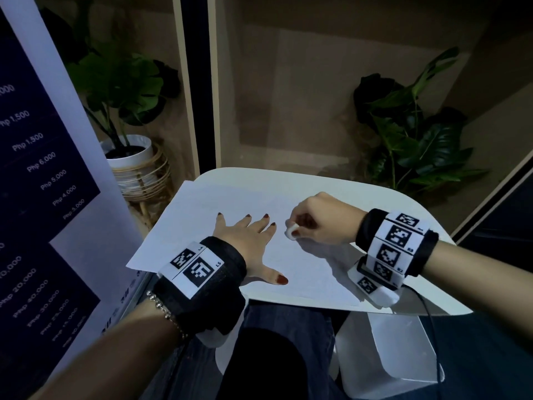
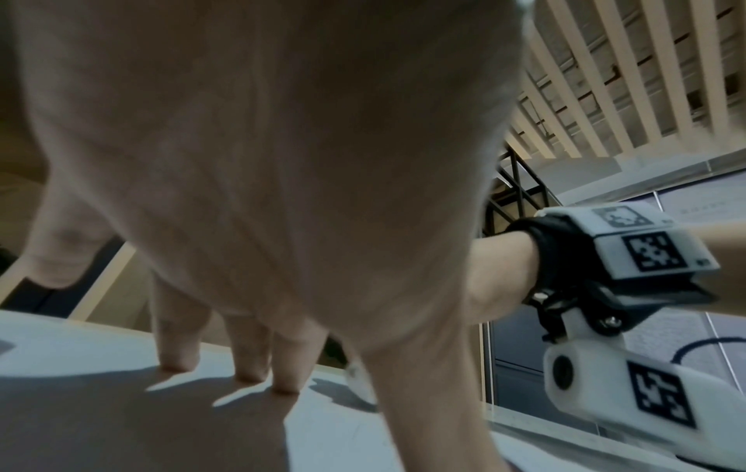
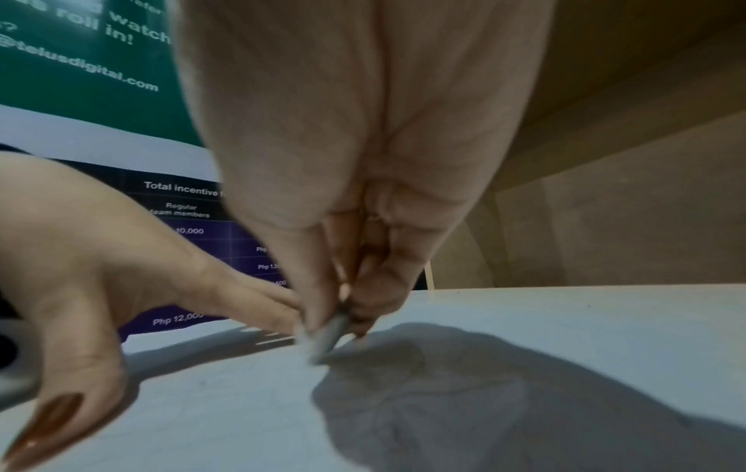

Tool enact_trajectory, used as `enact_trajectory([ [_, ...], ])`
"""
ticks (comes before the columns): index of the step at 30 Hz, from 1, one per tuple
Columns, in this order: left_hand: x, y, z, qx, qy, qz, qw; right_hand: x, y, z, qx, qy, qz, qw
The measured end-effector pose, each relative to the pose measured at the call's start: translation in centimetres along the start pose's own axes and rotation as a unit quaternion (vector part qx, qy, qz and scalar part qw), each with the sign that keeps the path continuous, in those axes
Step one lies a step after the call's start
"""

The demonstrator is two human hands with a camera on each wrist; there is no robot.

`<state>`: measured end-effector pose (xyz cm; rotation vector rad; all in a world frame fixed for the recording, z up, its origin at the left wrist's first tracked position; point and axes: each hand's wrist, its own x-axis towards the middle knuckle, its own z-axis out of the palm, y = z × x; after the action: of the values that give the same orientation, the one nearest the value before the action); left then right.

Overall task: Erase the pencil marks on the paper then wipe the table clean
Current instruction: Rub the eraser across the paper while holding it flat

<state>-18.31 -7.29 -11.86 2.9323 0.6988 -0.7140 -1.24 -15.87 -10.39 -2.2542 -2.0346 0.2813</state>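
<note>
Rubbing is the job right now. The right hand (image 1: 320,219) pinches a small white eraser (image 1: 290,231) between thumb and fingers, and the eraser's tip touches the paper (image 1: 302,272). The left hand (image 1: 251,241) lies flat on the paper, fingers spread wide, just beside the eraser. It holds nothing; it only presses the sheet down.

To do this well, I think the flat hand should stay close to the eraser so the paper cannot slide or crumple. Short, soft rubs toward and away from that hand look safest. Hard rubs could tear or fold the sheet, which hangs a little off the white table (image 1: 403,203) on the left hand's side.

The pencil marks are very hard to see. The paper looks nearly blank in the head view. In the right wrist view the eraser (image 3: 329,338) is blurry, and the hand's dark shadow covers the paper next to it. No cloth for wiping shows anywhere, and any eraser crumbs are too small to tell.
</note>
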Motion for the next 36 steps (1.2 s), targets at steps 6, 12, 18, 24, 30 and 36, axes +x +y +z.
enact_trajectory([
  [6, 0.1, 0.0, 0.1, -0.004, -0.003, -0.003, 1.000, -0.8, -1.6, 0.3, 0.046, -0.022, -0.033, 0.998],
  [12, 0.1, -0.2, 0.3, -0.025, -0.015, -0.018, 0.999, -0.6, -3.9, 1.7, 0.062, -0.002, -0.052, 0.997],
  [18, 0.0, -0.1, 0.4, -0.013, -0.009, -0.037, 0.999, 0.0, -2.1, -0.2, 0.007, 0.001, 0.032, 0.999],
  [24, 0.1, 0.0, 0.5, -0.009, -0.015, -0.052, 0.998, 0.3, -3.7, 1.0, 0.077, -0.028, 0.013, 0.997],
  [30, -0.1, -0.1, 0.7, -0.016, -0.002, -0.051, 0.999, 0.5, -1.2, -1.5, 0.003, -0.043, 0.072, 0.996],
  [36, -0.1, -0.3, 1.0, -0.029, -0.002, -0.053, 0.998, 0.7, -3.7, -0.1, 0.053, -0.066, 0.001, 0.996],
])
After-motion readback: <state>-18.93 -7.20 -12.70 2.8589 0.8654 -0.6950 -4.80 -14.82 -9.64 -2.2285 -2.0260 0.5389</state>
